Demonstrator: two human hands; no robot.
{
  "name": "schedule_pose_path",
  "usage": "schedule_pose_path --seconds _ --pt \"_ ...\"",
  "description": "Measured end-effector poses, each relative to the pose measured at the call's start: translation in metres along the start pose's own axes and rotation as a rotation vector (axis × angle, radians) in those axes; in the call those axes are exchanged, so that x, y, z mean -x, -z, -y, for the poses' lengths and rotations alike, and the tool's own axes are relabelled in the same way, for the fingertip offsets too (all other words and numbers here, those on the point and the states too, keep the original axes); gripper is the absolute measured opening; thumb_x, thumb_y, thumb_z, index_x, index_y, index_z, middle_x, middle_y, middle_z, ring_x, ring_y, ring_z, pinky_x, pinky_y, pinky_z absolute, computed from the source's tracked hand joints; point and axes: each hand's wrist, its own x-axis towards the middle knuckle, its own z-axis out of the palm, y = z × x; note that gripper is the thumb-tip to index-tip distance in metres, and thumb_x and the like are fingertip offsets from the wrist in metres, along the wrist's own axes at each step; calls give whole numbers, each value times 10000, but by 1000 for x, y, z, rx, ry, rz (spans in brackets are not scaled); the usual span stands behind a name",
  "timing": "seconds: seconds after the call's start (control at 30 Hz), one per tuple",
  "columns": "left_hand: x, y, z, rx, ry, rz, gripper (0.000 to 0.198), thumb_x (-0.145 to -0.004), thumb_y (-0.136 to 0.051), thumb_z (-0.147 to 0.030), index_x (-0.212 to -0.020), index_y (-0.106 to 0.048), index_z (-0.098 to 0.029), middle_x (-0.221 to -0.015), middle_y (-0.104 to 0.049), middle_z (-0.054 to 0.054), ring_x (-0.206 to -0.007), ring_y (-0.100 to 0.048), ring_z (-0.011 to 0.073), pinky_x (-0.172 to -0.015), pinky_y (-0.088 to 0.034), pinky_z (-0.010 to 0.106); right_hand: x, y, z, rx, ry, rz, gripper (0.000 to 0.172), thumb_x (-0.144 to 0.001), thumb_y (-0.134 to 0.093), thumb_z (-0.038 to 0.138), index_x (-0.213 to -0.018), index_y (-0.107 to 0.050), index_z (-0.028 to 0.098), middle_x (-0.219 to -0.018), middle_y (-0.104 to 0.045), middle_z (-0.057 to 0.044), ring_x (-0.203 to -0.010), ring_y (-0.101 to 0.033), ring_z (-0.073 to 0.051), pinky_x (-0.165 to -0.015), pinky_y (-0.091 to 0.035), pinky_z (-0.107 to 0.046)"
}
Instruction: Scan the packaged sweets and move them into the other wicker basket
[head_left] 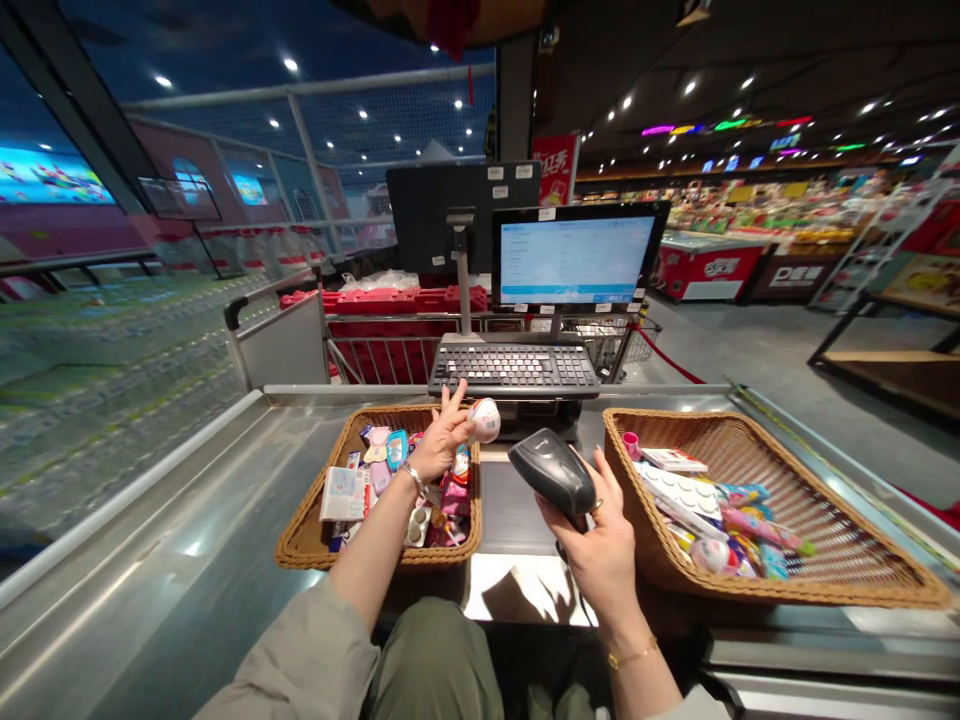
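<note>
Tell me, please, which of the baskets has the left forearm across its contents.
The left basket: the left forearm stretches over its goods, whereas no arm covers those in the right basket.

There are two baskets (825, 520), two monitors (576, 255), one keyboard (516, 367), one scanner (551, 470).

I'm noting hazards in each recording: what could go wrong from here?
The round package, held at the fingers of the left hand, might slip and roll, since its surface curves. In this view those fingers overlap the keyboard, so a key could be pressed by accident, though depth is hard to judge. The right hand, holding the black scanner, appears close to the right basket and may bump it.
</note>
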Motion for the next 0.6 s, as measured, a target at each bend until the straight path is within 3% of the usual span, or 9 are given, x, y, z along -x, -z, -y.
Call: schedule_pose_path --seconds 0.2,0.47,0.6 --pt "-3 4 4 -38 -36 -16 569 -999 -226 -514 -1347 -583 -240 -1648 -8 -16 -1492 109 329 -1199 -94 594 -2 4 6 -21 6 17 508 -787 -725 369 -1269 -616 253 -1400 -554 -96 -1458 -299 -291 -1172 -318 -533" --pt "-4 7 5 261 -62 -35 640 -895 -394 -688 -1223 -672 -214 -1645 -28 17 -1481 161 347 -1178 65 581 -1 8 9 -57 6 47 454 -803 -715 337 -1244 -627 275 -1409 -550 -61 -1479 -246 -278 -1191 -266 -555" --pt "-4 8 3 294 -60 -41 643 -892 -411 -683 -1232 -672 -204 -1644 -46 22 -1482 157 352 -1184 62 564 -2 9 10 -61 13 40 460 -799 -721 338 -1246 -626 283 -1419 -541 -58 -1474 -256 -276 -1188 -279 -545"
